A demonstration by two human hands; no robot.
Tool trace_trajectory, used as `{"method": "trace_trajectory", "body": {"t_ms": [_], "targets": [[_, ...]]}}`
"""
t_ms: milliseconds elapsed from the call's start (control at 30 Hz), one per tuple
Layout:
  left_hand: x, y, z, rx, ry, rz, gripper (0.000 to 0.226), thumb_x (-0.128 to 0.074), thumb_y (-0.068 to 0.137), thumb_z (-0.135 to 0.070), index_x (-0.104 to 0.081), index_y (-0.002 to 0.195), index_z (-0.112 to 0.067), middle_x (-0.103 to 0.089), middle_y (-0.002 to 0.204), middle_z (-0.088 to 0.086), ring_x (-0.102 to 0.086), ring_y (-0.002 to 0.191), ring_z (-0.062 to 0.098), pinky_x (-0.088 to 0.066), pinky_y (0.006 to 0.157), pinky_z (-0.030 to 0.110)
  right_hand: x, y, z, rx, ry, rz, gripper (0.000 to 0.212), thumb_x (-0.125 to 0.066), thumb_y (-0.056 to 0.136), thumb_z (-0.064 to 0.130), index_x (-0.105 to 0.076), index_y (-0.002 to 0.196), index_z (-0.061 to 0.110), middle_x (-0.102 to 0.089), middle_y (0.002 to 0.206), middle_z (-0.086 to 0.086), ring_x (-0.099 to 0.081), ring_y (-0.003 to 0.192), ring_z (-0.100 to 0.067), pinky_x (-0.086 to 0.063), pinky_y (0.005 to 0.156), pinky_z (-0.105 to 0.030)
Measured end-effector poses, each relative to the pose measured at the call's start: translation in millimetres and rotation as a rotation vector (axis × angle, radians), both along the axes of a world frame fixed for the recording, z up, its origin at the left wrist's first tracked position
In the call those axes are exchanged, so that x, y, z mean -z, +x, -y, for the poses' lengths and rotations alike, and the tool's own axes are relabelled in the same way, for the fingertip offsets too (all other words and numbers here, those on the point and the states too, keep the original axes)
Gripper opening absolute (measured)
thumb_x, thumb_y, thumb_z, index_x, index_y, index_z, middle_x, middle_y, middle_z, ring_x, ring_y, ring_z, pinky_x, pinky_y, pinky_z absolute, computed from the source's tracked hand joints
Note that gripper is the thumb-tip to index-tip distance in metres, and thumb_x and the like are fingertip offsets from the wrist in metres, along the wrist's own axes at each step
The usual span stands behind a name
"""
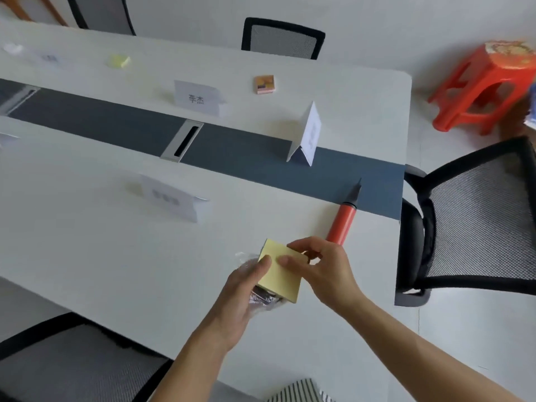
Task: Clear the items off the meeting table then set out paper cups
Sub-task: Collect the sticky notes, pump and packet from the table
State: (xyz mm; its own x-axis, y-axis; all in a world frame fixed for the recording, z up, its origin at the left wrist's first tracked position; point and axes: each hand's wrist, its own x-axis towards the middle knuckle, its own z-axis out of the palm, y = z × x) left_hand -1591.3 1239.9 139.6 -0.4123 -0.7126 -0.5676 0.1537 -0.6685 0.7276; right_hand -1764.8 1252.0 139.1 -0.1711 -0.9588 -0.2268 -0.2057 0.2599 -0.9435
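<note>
Both your hands are clamped on the yellow sticky-note pad (280, 271) just above the table's (87, 242) near edge: your left hand (240, 297) has its thumb on top, and your right hand (322, 271) pinches the far corner. Crumpled clear plastic (261, 300) bunches under the pad, mostly hidden by your left palm. A red pump (342, 221) lies just beyond your right knuckles, with blurred name cards (174, 201) farther out.

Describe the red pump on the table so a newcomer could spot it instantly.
Start at the white meeting table and follow its dark centre strip to the right-hand end. The red pump lies there at a slant, its black nozzle over the strip. It is the only red cylinder; its neighbours are white name cards and yellow pads.
</note>
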Motion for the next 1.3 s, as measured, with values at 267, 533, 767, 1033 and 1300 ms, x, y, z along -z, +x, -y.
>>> {"method": "trace_trajectory", "body": {"t_ms": [267,533,767,1033,1300], "targets": [[41,14,37,0.001,-0.128,0.309,0.012,-0.061,0.091,-0.011,-0.067,0.101,-0.011,-0.071,0.094,0.011,-0.070,0.078,0.015,-0.055,0.060,0.025,85,-51,51,0.227,0.314,-0.160,0.027,-0.067,0.088,0.018,-0.069,0.114,0.016,-0.068,0.112,-0.003,-0.066,0.087,-0.021,-0.057,0.066,-0.027],[63,37,34,0.192,-0.507,0.732,0.040,-0.060,0.090,-0.026,-0.049,0.128,-0.031,-0.060,0.095,-0.013,-0.058,0.086,-0.001,-0.056,0.076,0.037,157,-102,106,0.387,0.553,-0.630,0.075,-0.062,0.084,0.047,-0.031,0.144,0.014,-0.045,0.137,-0.017,-0.043,0.126,-0.037,-0.042,0.097,-0.050],[66,64,14,0.182,-0.585,0.869,0.043,-0.059,0.091,-0.027,-0.050,0.132,-0.024,-0.065,0.113,0.005,-0.059,0.097,0.020,-0.042,0.075,0.024,155,-82,131,0.349,0.526,-0.438,0.069,-0.067,0.077,0.026,-0.032,0.136,0.020,-0.052,0.113,-0.008,-0.057,0.092,-0.034,-0.047,0.047,-0.029],[43,64,-28,0.029,-0.608,0.893,0.040,-0.060,0.090,-0.026,-0.052,0.129,-0.024,-0.066,0.109,0.000,-0.061,0.096,0.019,-0.051,0.080,0.034,97,-49,61,0.137,0.234,-0.271,0.053,-0.062,0.080,0.051,-0.041,0.127,0.037,-0.065,0.092,0.004,-0.070,0.068,-0.019,-0.054,0.060,-0.033],[13,56,-132,-0.211,-0.608,0.898,0.037,-0.062,0.089,-0.021,-0.055,0.126,-0.024,-0.065,0.102,-0.012,-0.061,0.093,0.012,-0.050,0.078,0.031,56,-43,-65,-0.128,0.068,-0.332,0.047,-0.065,0.082,0.029,-0.036,0.116,0.043,-0.064,0.088,0.001,-0.064,0.067,-0.022,-0.055,0.056,-0.036]]}}
